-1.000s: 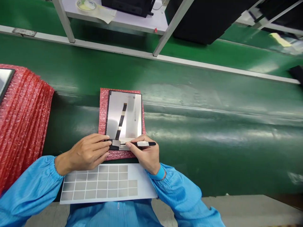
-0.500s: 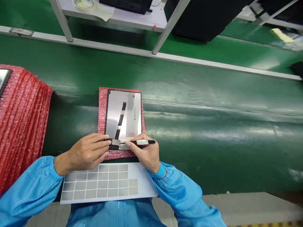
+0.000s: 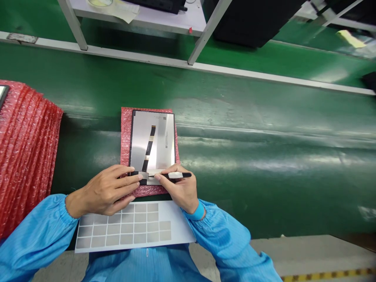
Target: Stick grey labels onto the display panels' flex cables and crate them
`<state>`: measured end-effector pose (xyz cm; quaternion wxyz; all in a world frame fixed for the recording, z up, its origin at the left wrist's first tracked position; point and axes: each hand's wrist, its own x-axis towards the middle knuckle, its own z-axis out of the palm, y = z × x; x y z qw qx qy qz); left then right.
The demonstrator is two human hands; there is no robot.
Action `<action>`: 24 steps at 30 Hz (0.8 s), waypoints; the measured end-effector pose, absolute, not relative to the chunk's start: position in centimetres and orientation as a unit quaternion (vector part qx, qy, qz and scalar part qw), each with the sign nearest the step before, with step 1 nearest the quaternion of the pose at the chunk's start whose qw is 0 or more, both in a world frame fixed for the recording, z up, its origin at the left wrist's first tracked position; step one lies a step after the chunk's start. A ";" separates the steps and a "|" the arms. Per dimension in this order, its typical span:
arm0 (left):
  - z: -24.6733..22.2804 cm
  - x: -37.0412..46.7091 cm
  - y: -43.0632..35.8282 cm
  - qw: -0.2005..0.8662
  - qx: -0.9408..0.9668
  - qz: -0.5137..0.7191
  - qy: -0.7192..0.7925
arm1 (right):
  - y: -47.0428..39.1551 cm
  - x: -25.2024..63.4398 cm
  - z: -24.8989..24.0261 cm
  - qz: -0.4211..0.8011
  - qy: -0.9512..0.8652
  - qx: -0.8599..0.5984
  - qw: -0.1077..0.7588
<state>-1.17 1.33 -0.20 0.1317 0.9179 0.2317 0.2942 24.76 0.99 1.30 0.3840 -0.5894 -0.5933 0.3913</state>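
Observation:
A display panel (image 3: 164, 137) lies metal back up on a red bubble-wrap bag (image 3: 125, 137), with a black flex cable (image 3: 149, 149) running slantwise along it. My left hand (image 3: 107, 190) rests open at the panel's lower left, fingers stretched. One fingertip touches a small grey sticker (image 3: 143, 175) over the panel's lower edge. Pinched in my right hand (image 3: 183, 194) are black tweezers (image 3: 176, 175) with a white grip, their tip at the sticker's right end. Nearest my body is a white sheet (image 3: 179, 225) bearing rows of grey stickers, partly under my left hand.
A tall stack of red bubble-wrap bags (image 3: 26, 149) stands at the left, with part of another panel (image 3: 3, 94) on top. Green matting (image 3: 264, 156) covers the bench. Behind a white rail (image 3: 141, 58) is a shelf (image 3: 164, 23) with a tape roll (image 3: 100, 2).
The fingers of my left hand have slid slightly right, further over the grey sticker. The tweezers stay at its right end. The whole view has shifted a little.

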 end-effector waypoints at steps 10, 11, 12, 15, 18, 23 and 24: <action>-0.5 -1.0 1.2 0.142 0.919 0.273 0.245 | 1.1 24.8 1.2 0.384 -0.603 -0.582 0.387; -0.5 -1.0 1.2 0.142 0.919 0.273 0.246 | 1.1 24.9 1.2 0.383 -0.603 -0.585 0.384; -0.5 -1.0 1.3 0.142 0.919 0.273 0.248 | 1.1 24.9 1.1 0.382 -0.603 -0.587 0.381; -0.5 -1.0 1.3 0.142 0.918 0.275 0.249 | 1.1 24.9 1.1 0.381 -0.602 -0.592 0.376; -0.4 -1.0 1.2 0.141 0.917 0.275 0.250 | 1.1 24.9 1.2 0.379 -0.603 -0.592 0.376; -0.4 -0.9 1.2 0.143 0.916 0.275 0.256 | 1.1 24.9 1.3 0.377 -0.605 -0.597 0.369; -0.4 -0.9 1.2 0.143 0.915 0.276 0.257 | 1.1 24.9 1.3 0.376 -0.605 -0.597 0.369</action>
